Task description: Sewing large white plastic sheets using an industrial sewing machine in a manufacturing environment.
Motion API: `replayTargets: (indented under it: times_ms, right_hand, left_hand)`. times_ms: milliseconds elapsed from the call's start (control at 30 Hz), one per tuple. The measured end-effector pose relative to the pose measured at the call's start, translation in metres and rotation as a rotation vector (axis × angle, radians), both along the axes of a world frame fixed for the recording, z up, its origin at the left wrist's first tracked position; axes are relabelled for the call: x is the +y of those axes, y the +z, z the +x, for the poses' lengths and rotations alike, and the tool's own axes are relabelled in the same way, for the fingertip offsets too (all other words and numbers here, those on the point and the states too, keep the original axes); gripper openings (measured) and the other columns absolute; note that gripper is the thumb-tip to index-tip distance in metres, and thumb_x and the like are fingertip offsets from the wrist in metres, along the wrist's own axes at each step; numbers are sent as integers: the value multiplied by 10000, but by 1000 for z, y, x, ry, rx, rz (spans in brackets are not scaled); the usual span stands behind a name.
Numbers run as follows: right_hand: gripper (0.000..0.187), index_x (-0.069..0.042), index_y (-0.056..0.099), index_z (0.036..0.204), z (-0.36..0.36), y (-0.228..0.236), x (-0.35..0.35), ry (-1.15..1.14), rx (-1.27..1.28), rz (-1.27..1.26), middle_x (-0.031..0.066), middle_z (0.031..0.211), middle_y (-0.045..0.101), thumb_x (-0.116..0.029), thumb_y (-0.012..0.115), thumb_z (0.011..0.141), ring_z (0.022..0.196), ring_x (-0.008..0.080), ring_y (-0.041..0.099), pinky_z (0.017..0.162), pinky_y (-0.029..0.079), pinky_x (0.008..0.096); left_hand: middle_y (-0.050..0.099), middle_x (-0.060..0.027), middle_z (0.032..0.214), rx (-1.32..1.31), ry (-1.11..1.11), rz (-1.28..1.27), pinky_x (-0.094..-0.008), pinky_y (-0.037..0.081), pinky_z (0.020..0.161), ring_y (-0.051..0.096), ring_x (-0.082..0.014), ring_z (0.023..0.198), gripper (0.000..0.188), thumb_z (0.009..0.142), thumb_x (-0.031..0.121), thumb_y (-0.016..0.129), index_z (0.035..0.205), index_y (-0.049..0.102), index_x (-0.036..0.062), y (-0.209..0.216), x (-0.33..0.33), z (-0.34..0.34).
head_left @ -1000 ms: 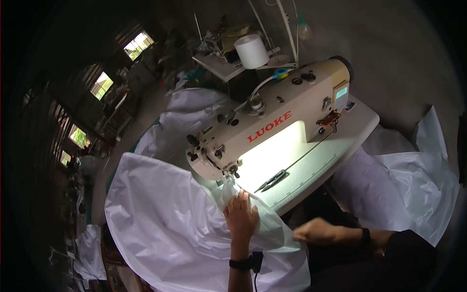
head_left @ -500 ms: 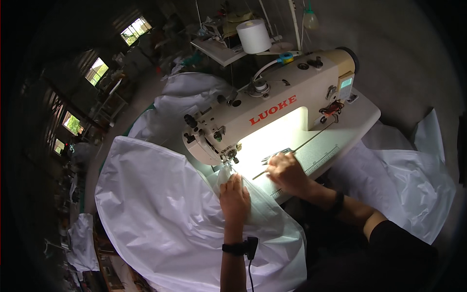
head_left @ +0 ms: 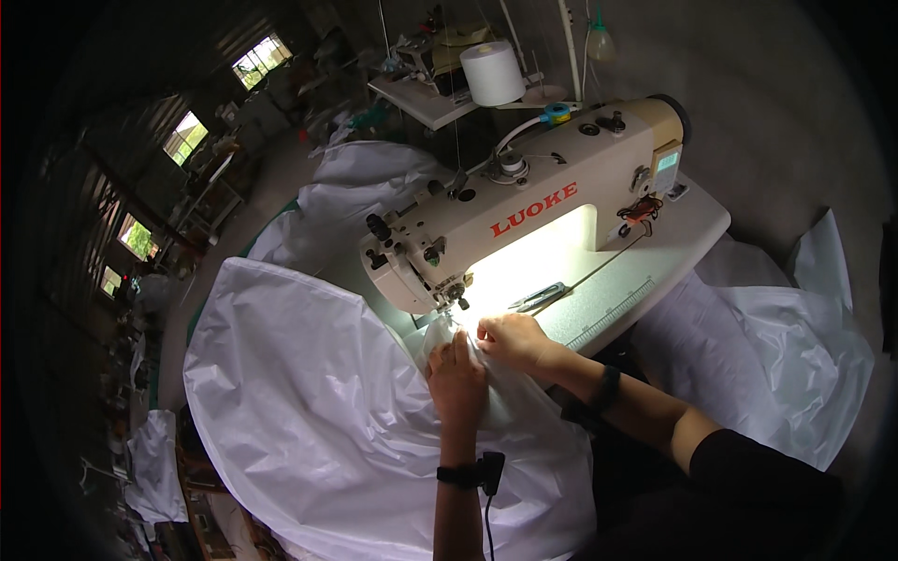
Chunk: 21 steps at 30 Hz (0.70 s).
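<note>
A cream industrial sewing machine (head_left: pixel 524 210) stands on a pale table (head_left: pixel 673 238), its lamp lighting the bed under the arm. A large sheet of white fabric (head_left: pixel 309 411) spills from the needle area down over my lap. My left hand (head_left: pixel 458 379) lies flat on the fabric just in front of the presser foot (head_left: pixel 458 301). My right hand (head_left: pixel 510 338) pinches the fabric edge right beside it, fingers closed on the cloth near the needle. Small metal snips (head_left: pixel 538 297) lie on the lit bed behind my right hand.
A white thread cone (head_left: pixel 491 73) stands on a stand behind the machine. More white fabric is heaped at the right (head_left: pixel 786 355) and behind the machine (head_left: pixel 355 187). Dim workbenches and bright windows (head_left: pixel 257 61) line the left.
My right hand came up from the lap onto the machine bed, then drew back to the fabric edge beside my left hand near the needle. The left hand stayed on the cloth.
</note>
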State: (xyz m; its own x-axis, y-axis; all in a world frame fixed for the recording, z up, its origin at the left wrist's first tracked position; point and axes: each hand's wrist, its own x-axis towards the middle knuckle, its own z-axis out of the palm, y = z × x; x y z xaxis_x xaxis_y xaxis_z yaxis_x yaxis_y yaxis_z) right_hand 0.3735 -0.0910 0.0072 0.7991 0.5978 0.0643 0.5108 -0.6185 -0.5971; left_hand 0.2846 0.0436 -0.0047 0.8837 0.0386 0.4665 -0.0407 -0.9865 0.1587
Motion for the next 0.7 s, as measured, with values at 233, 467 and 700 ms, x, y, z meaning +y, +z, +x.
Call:
replayTargets:
  times_ms: [233,467,700]
  right_hand:
    - [295,-57,678,934,3,-9,3,-60,27,132,173,867,713,-326,556,943,844,368,689,792,537,457]
    - [111,-104,676,920,-23,-22,21,-13,-617,-149,54,780,700,-157,588,878,682,163,711,536,557,299]
    - [157,-102,661,1005,-19,-31,18,82,-679,-201,23,708,692,-154,571,888,594,176,690,478,535,305]
  left_hand:
    - [634,-51,1284,-15,-28,28,-456,451,974,555,-305,1156,478,805,120,607,1279,575,79,-2,2,-2]
    - [636,-116,1261,71,-72,-55,-436,473,970,575,-327,1118,406,822,60,582,1226,613,56,2,14,3]
    - [687,-116,1183,-58,-180,62,-378,519,907,624,-299,1006,310,834,37,561,1120,681,28,3,27,14]
